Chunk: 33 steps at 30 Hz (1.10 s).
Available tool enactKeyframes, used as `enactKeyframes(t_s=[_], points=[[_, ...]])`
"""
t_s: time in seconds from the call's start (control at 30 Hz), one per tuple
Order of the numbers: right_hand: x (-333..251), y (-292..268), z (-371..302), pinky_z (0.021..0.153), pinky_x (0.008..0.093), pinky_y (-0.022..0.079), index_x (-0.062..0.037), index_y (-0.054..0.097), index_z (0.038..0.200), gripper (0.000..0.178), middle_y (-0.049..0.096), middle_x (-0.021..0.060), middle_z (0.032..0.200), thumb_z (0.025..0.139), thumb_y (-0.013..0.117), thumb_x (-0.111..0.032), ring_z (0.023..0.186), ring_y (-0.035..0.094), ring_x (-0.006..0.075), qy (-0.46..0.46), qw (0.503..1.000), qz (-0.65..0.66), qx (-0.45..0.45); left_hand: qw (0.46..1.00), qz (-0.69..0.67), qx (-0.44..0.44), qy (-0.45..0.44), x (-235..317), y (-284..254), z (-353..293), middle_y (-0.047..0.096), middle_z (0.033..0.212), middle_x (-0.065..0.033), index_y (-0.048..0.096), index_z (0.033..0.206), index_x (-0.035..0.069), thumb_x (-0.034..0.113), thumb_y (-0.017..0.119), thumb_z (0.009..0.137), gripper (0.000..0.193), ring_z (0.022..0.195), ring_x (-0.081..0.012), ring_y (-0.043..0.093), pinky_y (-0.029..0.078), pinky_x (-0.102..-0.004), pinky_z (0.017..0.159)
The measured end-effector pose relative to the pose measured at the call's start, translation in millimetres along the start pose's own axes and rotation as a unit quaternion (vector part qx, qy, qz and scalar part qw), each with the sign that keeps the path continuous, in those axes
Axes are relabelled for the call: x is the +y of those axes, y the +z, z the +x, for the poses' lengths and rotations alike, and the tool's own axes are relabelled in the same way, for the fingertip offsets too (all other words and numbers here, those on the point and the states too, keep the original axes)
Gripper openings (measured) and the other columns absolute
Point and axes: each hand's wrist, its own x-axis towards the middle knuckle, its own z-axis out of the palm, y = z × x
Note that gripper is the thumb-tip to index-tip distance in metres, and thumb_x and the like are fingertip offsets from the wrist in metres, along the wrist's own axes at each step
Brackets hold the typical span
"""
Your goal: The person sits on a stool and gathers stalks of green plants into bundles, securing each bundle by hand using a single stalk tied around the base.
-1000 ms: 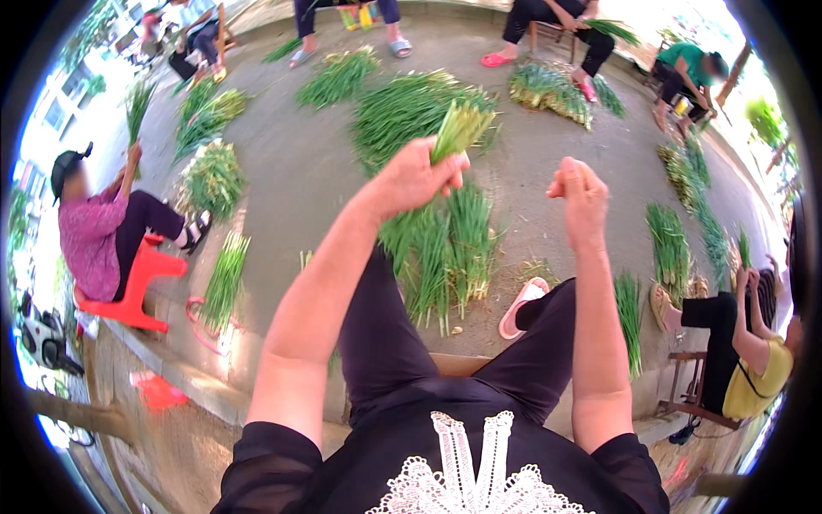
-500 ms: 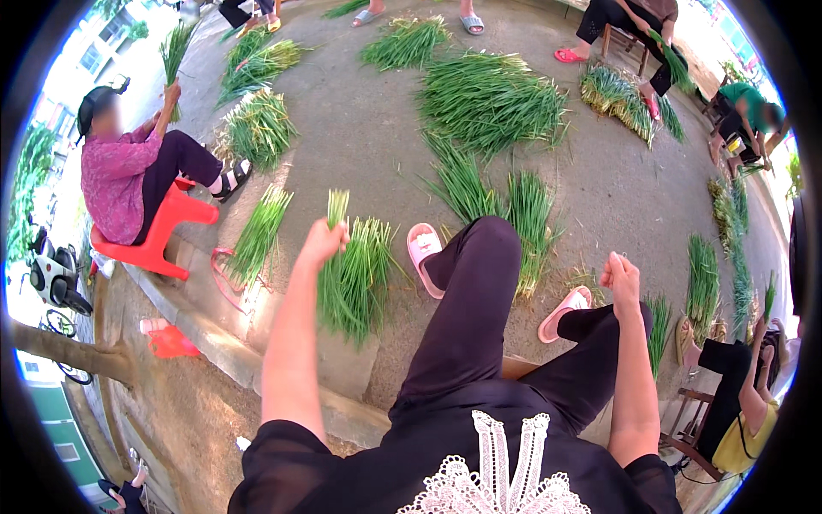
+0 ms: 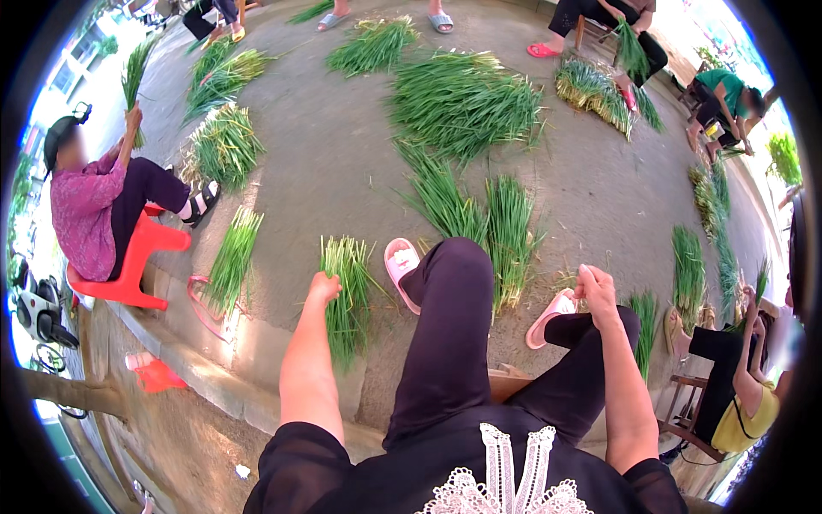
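Head view: on grey concrete paving (image 3: 317,154), a bundle of green stalks (image 3: 349,304) lies close to the near edge, left of a pink slipper (image 3: 401,267). The left hand (image 3: 324,287), fingers bent, is at its pale far ends; whether it grips any cannot be told. The right hand (image 3: 597,289) curls loosely, contents unclear. Toward the far edge spreads a larger green heap (image 3: 467,98)

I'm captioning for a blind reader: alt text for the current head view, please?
The left hand is at a bundle of green stalks on grey pavement; the right hand is curled near the right knee. More green heaps lie ahead, with people seated around.
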Motion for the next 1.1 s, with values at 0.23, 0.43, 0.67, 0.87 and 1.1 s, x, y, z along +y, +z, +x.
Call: enactKeyframes(t_s=[0.23,0.43,0.67,0.87,1.1], points=[[1.0,-2.4,6.9,0.046,0.0226,0.034,-0.0056,0.050,0.063,0.032,0.045,-0.0015,0.052,0.088,0.048,-0.024,0.048,0.041,0.0063,0.012,1.000,-0.018,0.003,1.000,0.004,0.011,-0.017,12.1,9.6,14.7,0.063,0.083,-0.0169,0.053,0.099,-0.006,0.021,0.051,0.083,0.031,0.067,-0.0217,0.064,0.050,-0.0345,0.062],[11.0,6.3,20.5,0.046,0.0227,0.034,-0.0049,0.050,0.063,0.031,0.045,-0.0015,0.052,0.088,0.048,-0.024,0.048,0.042,0.0061,0.010,0.999,-0.037,-0.035,0.978,0.181,0.104,-0.005,-7.7,26.6,35.6,0.060,0.099,-0.0207,0.057,0.097,0.000,0.022,0.049,0.081,0.028,0.091,-0.0321,0.059,0.047,-0.0411,0.078],[24.8,2.4,25.7,0.048,0.0224,0.038,-0.0033,0.051,0.066,0.030,0.045,-0.0014,0.055,0.088,0.048,-0.023,0.050,0.044,0.0067,0.054,0.998,-0.013,-0.022,0.951,0.246,0.175,-0.070,44.7,34.6,5.5,0.060,0.103,-0.0171,0.058,0.096,0.005,0.019,0.050,0.080,0.023,0.096,-0.0327,0.058,0.047,-0.0423,0.079],[37.9,1.2,25.4,0.048,0.0231,0.038,-0.0031,0.049,0.065,0.030,0.045,-0.0013,0.055,0.088,0.049,-0.022,0.050,0.044,0.0075,0.077,0.997,0.001,-0.022,0.933,0.295,0.168,-0.116,39.1,35.2,27.2,0.057,0.108,-0.0153,0.047,0.113,0.007,0.024,0.056,0.079,0.039,0.101,-0.0323,0.055,0.045,-0.0431,0.082],[51.2,-14.2,20.2,0.047,0.0230,0.037,-0.0024,0.050,0.065,0.029,0.046,-0.0008,0.054,0.088,0.047,-0.020,0.048,0.043,0.0071,0.080,0.997,0.021,-0.004,0.931,0.297,0.197,-0.073,62.9,53.0,22.5,0.037,0.128,-0.0156,0.026,0.128,0.004,0.037,0.074,0.065,0.086,0.114,-0.0335,0.042,0.037,-0.0428,0.093]])
